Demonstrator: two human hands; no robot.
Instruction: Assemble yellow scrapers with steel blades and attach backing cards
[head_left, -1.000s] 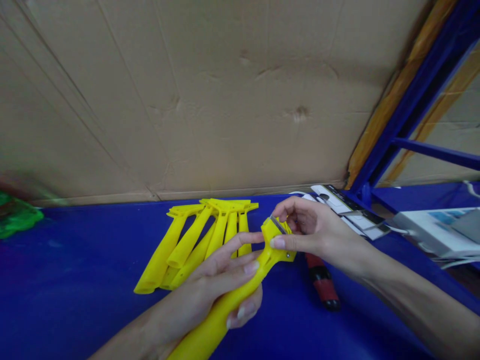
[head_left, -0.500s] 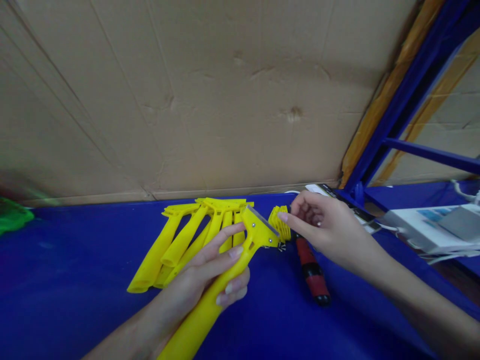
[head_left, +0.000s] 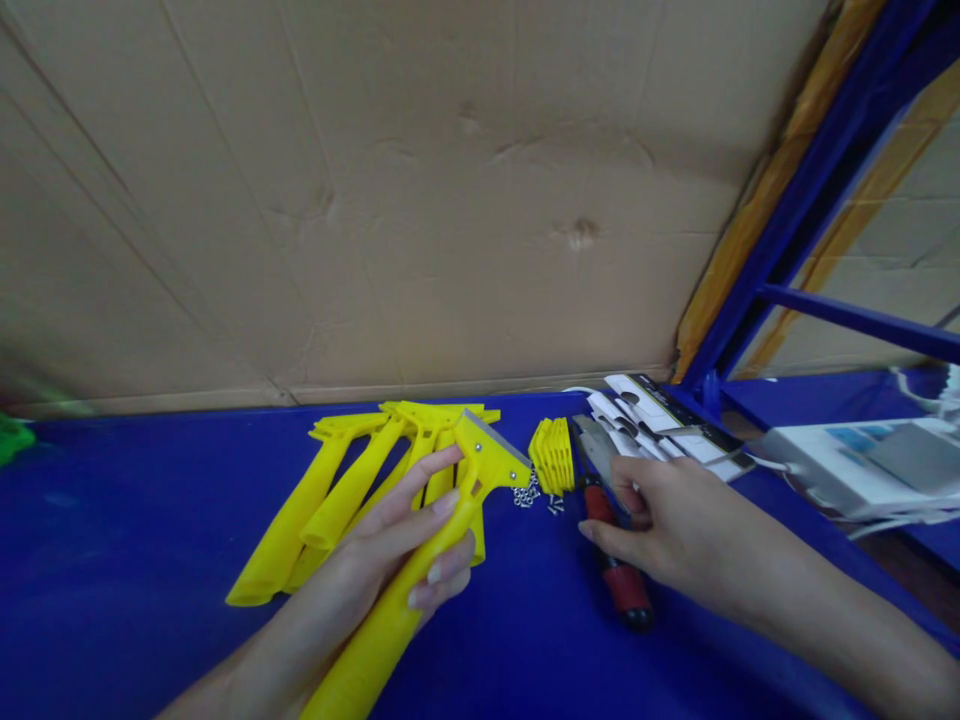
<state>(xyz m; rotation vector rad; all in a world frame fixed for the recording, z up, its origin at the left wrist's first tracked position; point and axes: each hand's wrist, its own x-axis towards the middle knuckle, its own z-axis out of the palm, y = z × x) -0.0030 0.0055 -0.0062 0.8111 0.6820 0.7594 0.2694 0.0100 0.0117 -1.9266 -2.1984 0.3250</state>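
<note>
My left hand [head_left: 412, 525] is wrapped round the handle of a yellow scraper [head_left: 409, 590], its head tilted up and away from me. Two screws show on the head, and a metal blade edge runs along its top. My right hand [head_left: 667, 515] has its thumb and curled fingers round a screwdriver [head_left: 626, 590] with a red and black handle, which lies on the blue table; part of it is hidden by the fingers. Beside its tip stands a row of small yellow plates [head_left: 553, 455]. Small screws and nuts [head_left: 527, 492] lie between these plates and the scraper head.
Several yellow scraper handles [head_left: 292, 515] lie side by side behind my left hand. Metal blades [head_left: 595, 445] and white-and-black packaging [head_left: 645, 400] are beyond my right hand. A white box [head_left: 847, 450] with cables stands at right. Cardboard [head_left: 450, 200] walls the back, beside a blue frame [head_left: 780, 210].
My right hand has moved down from beside the yellow plates to the screwdriver, uncovering blades and packaging. My left hand still holds the scraper. The view has shifted slightly.
</note>
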